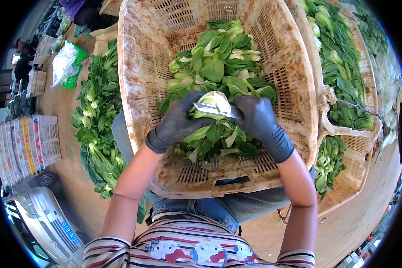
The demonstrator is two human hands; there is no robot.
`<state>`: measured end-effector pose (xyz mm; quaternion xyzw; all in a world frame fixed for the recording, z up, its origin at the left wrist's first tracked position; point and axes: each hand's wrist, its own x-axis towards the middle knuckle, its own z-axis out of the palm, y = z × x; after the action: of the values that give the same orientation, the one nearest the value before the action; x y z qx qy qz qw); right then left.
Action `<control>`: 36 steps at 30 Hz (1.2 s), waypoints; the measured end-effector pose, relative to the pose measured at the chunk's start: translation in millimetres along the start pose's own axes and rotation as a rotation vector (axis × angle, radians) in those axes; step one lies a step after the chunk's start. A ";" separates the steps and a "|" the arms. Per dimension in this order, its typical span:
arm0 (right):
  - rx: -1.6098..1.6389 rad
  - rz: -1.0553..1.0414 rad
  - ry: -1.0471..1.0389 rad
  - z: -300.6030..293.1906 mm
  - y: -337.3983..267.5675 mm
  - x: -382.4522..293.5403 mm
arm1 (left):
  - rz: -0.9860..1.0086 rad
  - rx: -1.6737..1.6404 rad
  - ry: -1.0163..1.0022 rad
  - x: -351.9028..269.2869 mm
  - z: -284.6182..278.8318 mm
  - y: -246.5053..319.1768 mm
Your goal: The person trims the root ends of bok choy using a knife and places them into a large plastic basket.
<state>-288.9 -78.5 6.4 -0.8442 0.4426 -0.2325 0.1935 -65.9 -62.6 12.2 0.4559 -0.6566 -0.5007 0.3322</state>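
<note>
In the head view, my left hand (184, 117), in a dark glove, holds a head of bok choy (212, 100) with its pale cut base turned up. My right hand (259, 115), gloved alike, grips a knife, whose blade (216, 110) lies across the bok choy's base. Both hands are over a large, brown-stained plastic crate (140, 83) in front of me. Inside it, under and beyond my hands, lies a pile of bok choy and loose leaves (212, 68). The knife's handle is hidden in my right hand.
Bok choy heads (98, 90) lie on the floor left of the crate. Another stained crate (355, 167) with leafy greens (345, 67) stands at the right, with a metal hook (358, 106) near its side. Farther left are a green basket (75, 67), stacked crates (30, 144) and a silver vehicle (47, 214).
</note>
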 end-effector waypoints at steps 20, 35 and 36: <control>0.688 0.323 0.055 -7.0 -10.1 6.4 | -0.113 -0.104 0.027 -0.1 8.4 4.7; 0.812 0.368 -0.092 -8.8 5.4 9.3 | 0.003 -0.123 0.041 0.1 -1.5 9.3; 0.760 0.402 -0.073 -13.6 7.4 10.3 | -0.081 -0.293 0.084 -3.9 -10.5 22.4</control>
<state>-296.2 -92.7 15.9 -0.6175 0.4742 -0.3066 0.5476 -61.0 -60.9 36.8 0.4489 -0.5431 -0.5848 0.4019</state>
